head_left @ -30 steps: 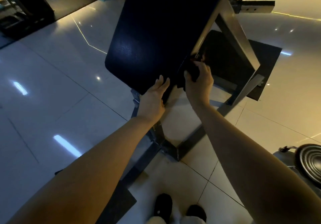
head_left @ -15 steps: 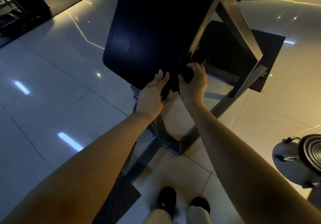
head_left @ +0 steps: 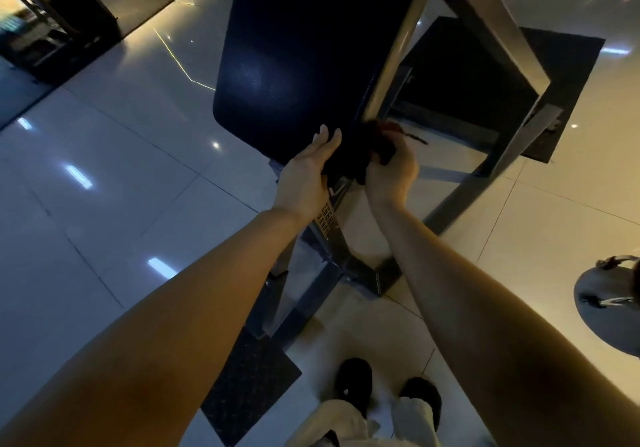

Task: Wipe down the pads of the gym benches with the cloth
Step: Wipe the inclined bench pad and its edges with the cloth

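Gripping a bunched dark cloth (head_left: 372, 150) in the right hand (head_left: 389, 172) at the black padded bench pad (head_left: 294, 55) edge; left hand (head_left: 306, 176) flat, fingers straight, bracing its corner

We see a black pad (head_left: 294, 65) with a fine pebbled grain, and a dark cloth (head_left: 372, 148) showing a reddish patch. The frame (head_left: 398, 51) is grey metal. The floor (head_left: 121, 169) is glossy pale tile; near it lies a black diamond-patterned mat (head_left: 242, 377). Our shoes (head_left: 353, 377) are black, trousers (head_left: 332, 422) cream.
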The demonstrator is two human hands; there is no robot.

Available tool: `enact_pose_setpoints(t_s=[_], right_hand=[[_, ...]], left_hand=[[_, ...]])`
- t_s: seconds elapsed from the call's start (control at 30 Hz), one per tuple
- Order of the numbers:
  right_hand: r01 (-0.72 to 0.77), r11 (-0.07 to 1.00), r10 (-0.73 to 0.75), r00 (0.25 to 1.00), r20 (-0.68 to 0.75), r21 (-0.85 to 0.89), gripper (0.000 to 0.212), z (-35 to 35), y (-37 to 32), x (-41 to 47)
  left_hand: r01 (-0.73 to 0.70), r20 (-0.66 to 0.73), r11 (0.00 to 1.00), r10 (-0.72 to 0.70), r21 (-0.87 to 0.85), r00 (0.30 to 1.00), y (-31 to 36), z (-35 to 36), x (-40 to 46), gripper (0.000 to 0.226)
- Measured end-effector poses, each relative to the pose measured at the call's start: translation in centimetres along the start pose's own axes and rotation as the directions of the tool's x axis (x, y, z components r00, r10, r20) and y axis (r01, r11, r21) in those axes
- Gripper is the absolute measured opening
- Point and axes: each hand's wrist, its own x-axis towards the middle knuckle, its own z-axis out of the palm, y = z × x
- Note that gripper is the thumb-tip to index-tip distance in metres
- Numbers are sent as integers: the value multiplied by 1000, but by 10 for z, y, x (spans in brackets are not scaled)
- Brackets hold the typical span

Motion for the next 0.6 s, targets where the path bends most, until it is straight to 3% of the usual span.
enact_pose_setpoints(t_s=[0.07,0.13,0.23,0.33,0.5,0.6], right_hand=[[-18,1000,19,998,-52,15,32,1,-7,28],[79,997,-80,995,-60,-27,31,3,-7,30],[201,978,-199,979,39,-55,32,4,12,-6],[145,984,-128,979,158,-106,35,-1,24,-19],[243,969,-245,968,-55,-38,30,-8,-13,25],[272,961,-276,959,-69,-51,30,-2,-20,33]], left_hand=[[14,7,1000,-14,14,1000,-1,0,0,79],[18,21,1000,-18,20,1000,-3,1,0,81],[-5,17,1000,4,10,1000,-4,1,1,80],[-15,8,1000,15,7,1000,-2,2,1,78],[25,-11,999,-25,43,1000,-1,4,2,81],[30,-19,999,-30,40,999,1,5,1,82]])
